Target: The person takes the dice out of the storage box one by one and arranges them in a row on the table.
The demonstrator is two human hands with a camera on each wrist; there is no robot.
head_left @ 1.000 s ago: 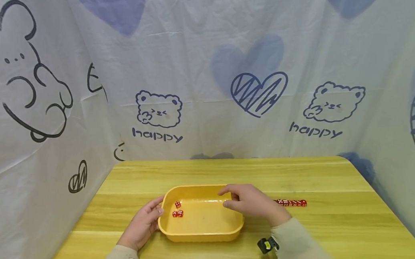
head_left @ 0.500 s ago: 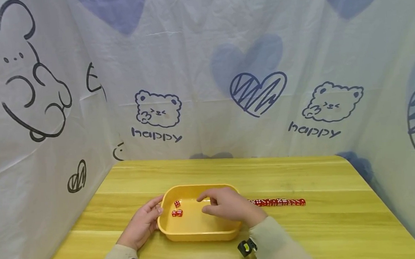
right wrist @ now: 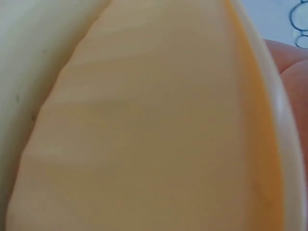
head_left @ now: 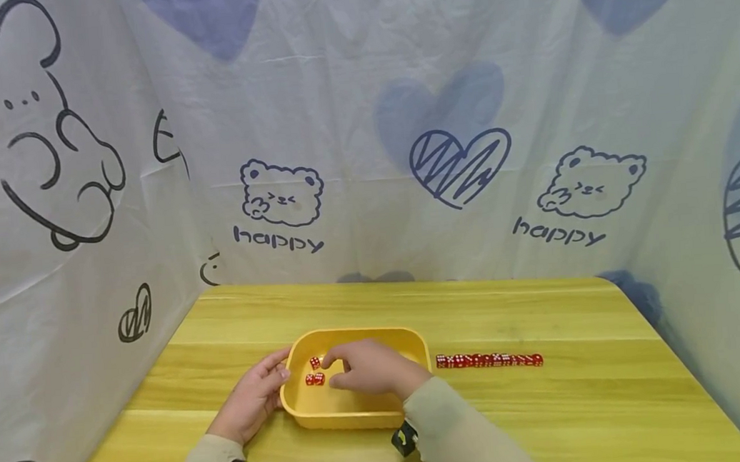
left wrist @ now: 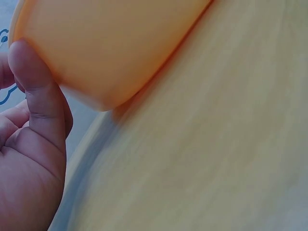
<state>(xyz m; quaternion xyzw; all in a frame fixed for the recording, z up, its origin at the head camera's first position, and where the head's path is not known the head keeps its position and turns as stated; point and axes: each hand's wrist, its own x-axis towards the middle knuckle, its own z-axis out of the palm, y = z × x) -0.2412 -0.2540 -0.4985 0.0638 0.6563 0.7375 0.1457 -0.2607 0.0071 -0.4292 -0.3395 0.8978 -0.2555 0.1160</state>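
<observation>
A yellow plastic basin (head_left: 364,419) stands on the table, with three red dice (head_left: 315,379) at the left end of its floor. My left hand (head_left: 253,397) holds the basin by its left end, the thumb (left wrist: 33,67) at the rim in the left wrist view. Over the basin reaches my right hand (head_left: 369,367), its index finger and thumb spread apart right beside the dice, with nothing between them. In the right wrist view the basin's outer wall (right wrist: 144,115) fills most of the picture and hides nearly all of that hand.
Right of the basin, a straight row of several red dice (head_left: 488,360) lies on the wood-grain table (head_left: 588,402). White printed cloth (head_left: 369,224) hangs behind the table and along both sides.
My right hand has moved left across the basin, from its right rim to the dice, uncovering the whole row on the table. The left hand stays at the basin's left end.
</observation>
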